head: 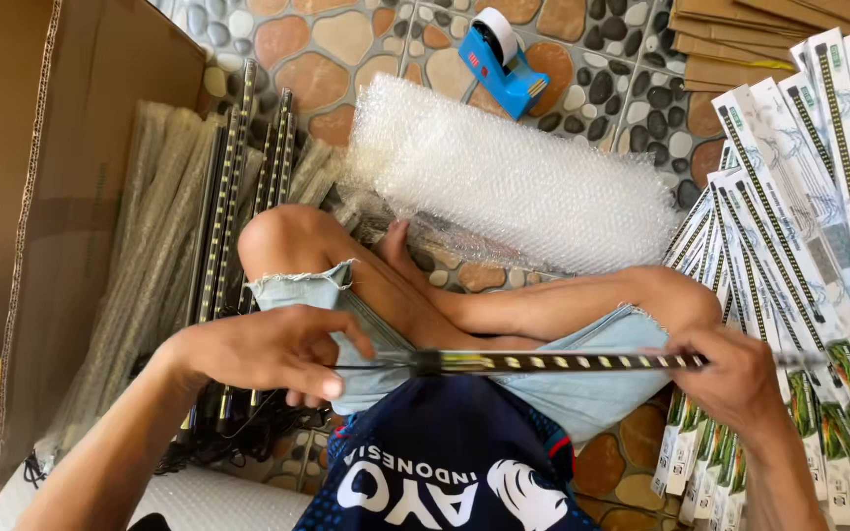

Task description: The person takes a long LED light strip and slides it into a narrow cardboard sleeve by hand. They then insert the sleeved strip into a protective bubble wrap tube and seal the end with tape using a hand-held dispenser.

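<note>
On the pebble floor (602, 69), a light strip (563, 362) lies sideways across the lap, left hand (268, 352) and right hand (730, 379) fingers pinching opposite ends.

both hands, left hand (268, 352), right hand (730, 379), gripping led strip (563, 362) ends, bubble wrap (514, 182) beyond knees

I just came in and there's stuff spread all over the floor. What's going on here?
A person sits cross-legged on a pebble-patterned floor, holding a long thin LED strip level across their lap. The left hand pinches its wire end and the right hand grips the other end. A sheet of bubble wrap lies in front of the knees, with a blue tape dispenser beyond it. Printed retail sleeves are fanned out on the right, and more strips lie by an open cardboard box on the left.
</note>
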